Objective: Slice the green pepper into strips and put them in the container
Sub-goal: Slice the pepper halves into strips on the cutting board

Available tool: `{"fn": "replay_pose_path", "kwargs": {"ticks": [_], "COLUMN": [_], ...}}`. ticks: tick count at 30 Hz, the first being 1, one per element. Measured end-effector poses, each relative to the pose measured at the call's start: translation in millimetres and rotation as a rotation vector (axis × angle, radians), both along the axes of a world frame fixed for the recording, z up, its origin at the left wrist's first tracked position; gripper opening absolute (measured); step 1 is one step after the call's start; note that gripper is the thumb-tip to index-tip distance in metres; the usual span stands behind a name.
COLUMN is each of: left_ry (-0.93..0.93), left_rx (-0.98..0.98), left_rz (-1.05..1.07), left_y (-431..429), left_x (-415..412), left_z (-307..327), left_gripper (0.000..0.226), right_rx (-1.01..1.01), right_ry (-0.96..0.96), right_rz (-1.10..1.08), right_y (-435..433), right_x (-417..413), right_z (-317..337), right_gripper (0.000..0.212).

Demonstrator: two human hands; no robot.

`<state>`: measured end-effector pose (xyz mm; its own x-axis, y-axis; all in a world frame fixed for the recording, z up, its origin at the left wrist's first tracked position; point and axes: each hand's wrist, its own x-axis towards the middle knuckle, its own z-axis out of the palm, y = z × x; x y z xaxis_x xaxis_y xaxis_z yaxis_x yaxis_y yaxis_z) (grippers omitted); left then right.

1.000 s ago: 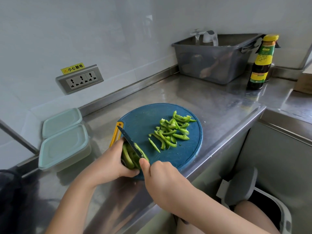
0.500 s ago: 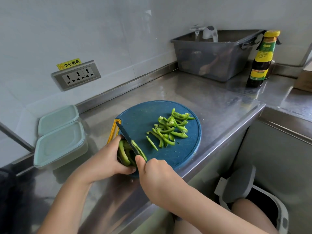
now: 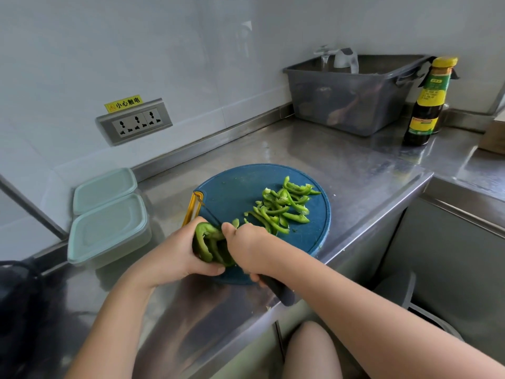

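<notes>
A round blue cutting board [image 3: 235, 187] lies on the steel counter. My left hand [image 3: 177, 255] presses a green pepper piece [image 3: 209, 243] down at the board's near left edge. My right hand [image 3: 251, 247] grips a dark knife; the handle [image 3: 276, 291] sticks out below my fist and the blade [image 3: 211, 214] runs up along the pepper's right side. A pile of cut green strips [image 3: 282, 206] lies on the board's right half. Two pale green lidded containers [image 3: 108, 231] sit to the left, both closed.
A yellow-handled tool [image 3: 191, 207] lies at the board's left edge. A grey plastic tub [image 3: 352, 105] and a dark sauce bottle [image 3: 426, 105] stand at the back right. A wall socket [image 3: 134, 123] is above the counter. The counter edge drops off at right, with a bin [image 3: 396, 285] below.
My right hand has slid the knife down and toward me through the pepper, so less blade shows. A freshly cut strip lies beside the blade. The left hand stays on the pepper.
</notes>
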<state>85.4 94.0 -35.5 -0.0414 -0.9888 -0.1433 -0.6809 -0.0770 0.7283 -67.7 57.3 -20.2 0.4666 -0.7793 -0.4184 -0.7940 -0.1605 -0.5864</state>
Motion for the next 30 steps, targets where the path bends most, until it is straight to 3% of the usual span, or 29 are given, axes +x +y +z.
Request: {"fn": "replay_pose_path", "kwargs": {"ticks": [1,5,11,16,19,23,28,30], "left_ry": [-0.006,-0.043,-0.157,-0.164,-0.116,-0.11,-0.124,-0.087], "left_rx": [-0.014,-0.071,-0.087,-0.088,-0.116,-0.112,-0.105,-0.12], "left_rz": [0.009,0.07,0.105,0.109,0.1,0.078,0.084,0.081], "left_y": [0,0,1,2,1,2,2,3], "left_x": [0,-1,-9,-13,-13,-13,-14,-15], "left_z": [0,-1,0,-3,-4,-4,-4,-3], "left_gripper": [0.059,0.062,0.07,0.069,0.081,0.115,0.094,0.1], "right_rx": [0.066,0.282,0.069,-0.127,-0.243,-0.297,-0.251,-0.241], "right_ry": [-0.017,-0.182,-0.361,-0.3,-0.261,-0.204,-0.228,-0.24], "right_rz": [-0.052,-0.341,-0.282,-0.156,-0.113,-0.105,-0.107,-0.106], "right_y": [-1,-2,13,45,53,56,57,58], "right_x": [-4,-30,-59,-50,-43,-36,-37,-37], "right_z": [2,6,-5,-5,-11,-17,-22,-22], "right_gripper": [0.031,0.058,0.061,0.062,0.059,0.056,0.056,0.056]}}
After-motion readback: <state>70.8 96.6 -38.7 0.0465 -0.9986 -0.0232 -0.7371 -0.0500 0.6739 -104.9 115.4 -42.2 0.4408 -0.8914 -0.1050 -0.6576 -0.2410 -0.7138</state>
